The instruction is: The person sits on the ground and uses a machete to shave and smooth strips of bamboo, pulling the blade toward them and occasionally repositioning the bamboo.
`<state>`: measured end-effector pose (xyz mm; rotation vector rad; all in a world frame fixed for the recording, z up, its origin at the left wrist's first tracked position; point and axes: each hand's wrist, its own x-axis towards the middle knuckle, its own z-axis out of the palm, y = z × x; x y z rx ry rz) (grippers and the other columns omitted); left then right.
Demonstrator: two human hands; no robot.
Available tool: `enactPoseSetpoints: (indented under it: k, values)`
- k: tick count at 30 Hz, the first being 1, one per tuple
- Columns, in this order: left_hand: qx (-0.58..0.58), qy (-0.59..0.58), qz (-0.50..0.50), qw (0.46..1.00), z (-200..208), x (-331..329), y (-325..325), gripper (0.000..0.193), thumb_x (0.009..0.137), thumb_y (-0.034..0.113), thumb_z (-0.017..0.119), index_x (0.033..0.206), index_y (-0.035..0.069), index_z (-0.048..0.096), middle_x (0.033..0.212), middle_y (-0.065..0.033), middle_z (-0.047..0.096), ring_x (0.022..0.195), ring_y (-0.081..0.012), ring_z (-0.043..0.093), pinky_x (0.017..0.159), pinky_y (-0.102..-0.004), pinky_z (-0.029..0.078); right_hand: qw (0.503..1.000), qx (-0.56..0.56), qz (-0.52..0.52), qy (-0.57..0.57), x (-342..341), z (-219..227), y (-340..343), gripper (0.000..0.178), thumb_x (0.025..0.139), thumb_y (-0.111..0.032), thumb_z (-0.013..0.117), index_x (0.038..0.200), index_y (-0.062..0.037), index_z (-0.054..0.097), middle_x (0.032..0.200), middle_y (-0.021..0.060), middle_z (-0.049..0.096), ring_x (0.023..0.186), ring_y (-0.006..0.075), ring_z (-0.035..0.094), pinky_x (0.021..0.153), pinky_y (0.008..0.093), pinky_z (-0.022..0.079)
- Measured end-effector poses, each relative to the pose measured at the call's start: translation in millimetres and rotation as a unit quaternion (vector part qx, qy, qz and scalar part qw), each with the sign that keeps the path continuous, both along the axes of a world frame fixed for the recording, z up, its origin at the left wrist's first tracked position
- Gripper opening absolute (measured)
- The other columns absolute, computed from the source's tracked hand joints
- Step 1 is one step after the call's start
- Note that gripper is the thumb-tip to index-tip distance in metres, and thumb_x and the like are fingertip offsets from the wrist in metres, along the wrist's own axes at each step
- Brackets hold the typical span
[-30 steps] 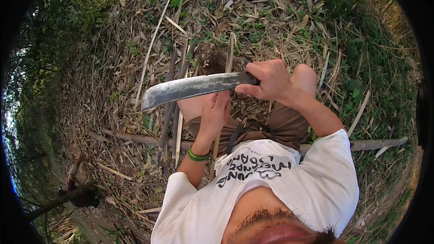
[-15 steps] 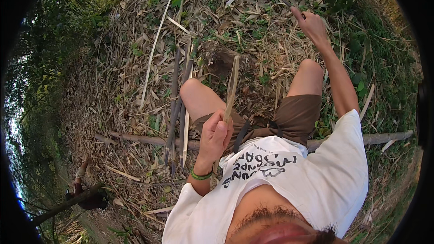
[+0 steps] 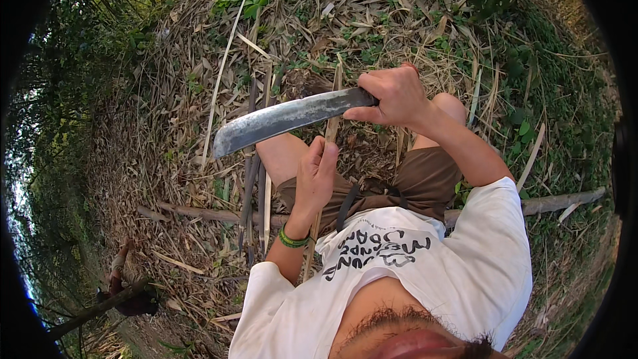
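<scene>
My left hand [image 3: 317, 176] grips the wood strip [image 3: 331, 130], probably light and stiff, best held low; ahead of it, my right hand [image 3: 395, 96] clenches the heavy-looking knife [image 3: 286, 120] by its handle.

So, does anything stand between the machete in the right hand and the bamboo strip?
Nothing visible: the machete, gripped in the right hand, crosses over the bamboo strip just beyond the left hand, which holds the strip. Whether machete and strip touch, I can't tell.

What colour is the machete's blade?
The blade is grey with lighter and darker patches, best seen in the head view.
</scene>
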<state>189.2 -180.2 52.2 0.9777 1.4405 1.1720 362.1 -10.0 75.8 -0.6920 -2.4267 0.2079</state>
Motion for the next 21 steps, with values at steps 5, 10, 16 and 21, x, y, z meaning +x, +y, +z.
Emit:
enactPoseSetpoints:
  k: [5,10,16,21]
  values:
    - [0.076,-0.003,-0.143,0.987,22,15,-50,0.038,0.104,0.038,0.051,0.085,0.006,0.047,0.060,0.0066,0.034,0.056,-0.0016,0.033,0.048,-0.0231,0.025,0.955,-0.144,-0.260,0.006,41,-29,96,0.081,0.088,-0.079,0.045,0.062,-0.0041,0.059,0.046,0.0085,0.049,0.042,0.0280,0.054,0.045,0.0388,0.043]
    - [0.016,-0.268,-0.120,0.956,-4,-20,-19,0.048,0.104,0.054,0.042,0.090,0.008,0.046,0.061,0.0028,0.042,0.052,-0.0070,0.039,0.048,-0.0225,0.034,0.955,-0.171,-0.219,0.102,54,-33,74,0.079,0.094,-0.073,0.044,0.067,-0.0015,0.064,0.046,0.0078,0.046,0.042,0.0216,0.052,0.046,0.0359,0.040]
    - [-0.063,-0.270,-0.101,0.955,-3,-30,6,0.065,0.102,0.065,0.028,0.093,0.007,0.052,0.066,-0.0006,0.045,0.053,-0.0096,0.042,0.050,-0.0233,0.036,0.976,-0.165,-0.088,0.112,14,3,-4,0.066,0.087,-0.067,0.061,0.067,-0.0043,0.063,0.049,0.0077,0.050,0.044,0.0254,0.056,0.044,0.0380,0.041]
    - [-0.053,-0.238,-0.112,0.963,7,-27,14,0.067,0.103,0.065,0.024,0.095,0.006,0.055,0.063,0.0006,0.044,0.051,-0.0098,0.042,0.049,-0.0237,0.037,0.997,-0.040,-0.043,0.059,-8,7,-31,0.065,0.084,-0.068,0.063,0.062,-0.0079,0.054,0.053,0.0065,0.055,0.046,0.0257,0.060,0.043,0.0384,0.044]
